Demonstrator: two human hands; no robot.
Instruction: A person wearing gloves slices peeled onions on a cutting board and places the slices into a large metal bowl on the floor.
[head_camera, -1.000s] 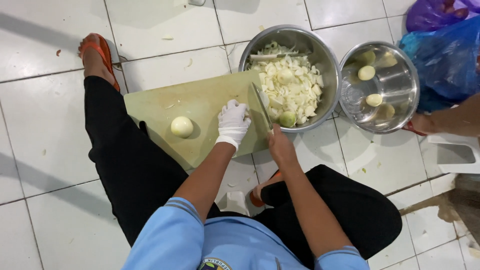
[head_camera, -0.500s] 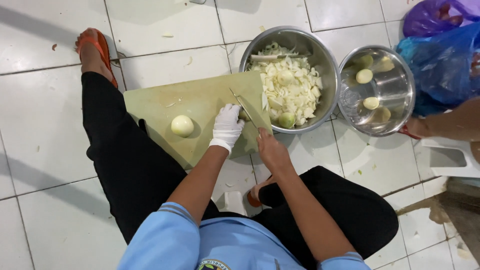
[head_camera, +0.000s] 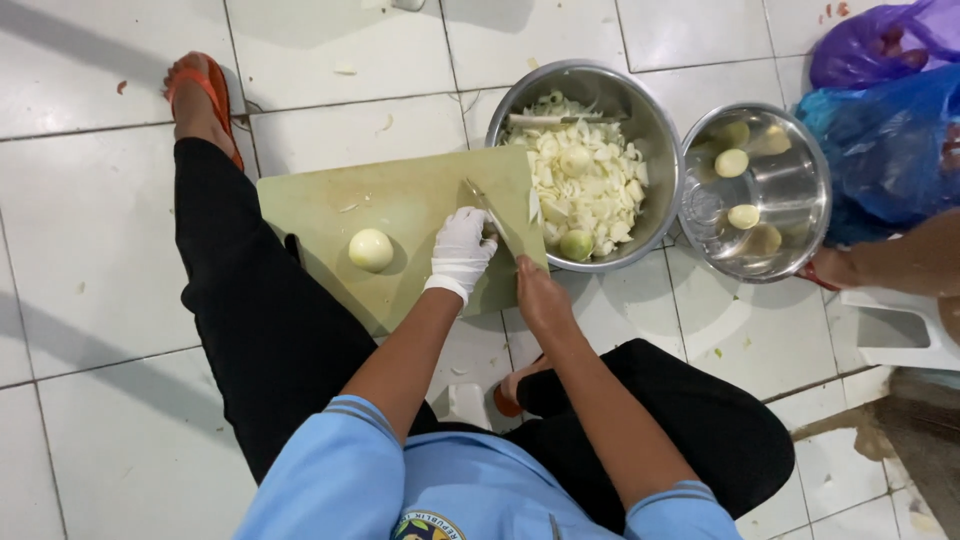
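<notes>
- Two hands meet at the right edge of a pale green cutting board (head_camera: 400, 200) on the tiled floor.
- Gloved left hand (head_camera: 461, 247) presses fingers down on the board beside the blade; whether anything lies beneath it cannot be told.
- Bare right hand (head_camera: 540, 297) is clenched around a knife (head_camera: 497, 222) handle, blade angled across the board.
- Peeled onion (head_camera: 371, 249) sits just left of the gloved hand.
- Beyond the knife, a steel bowl of chopped onion (head_camera: 585, 165); further right, a second steel bowl (head_camera: 756, 192) holding peeled onions.
</notes>
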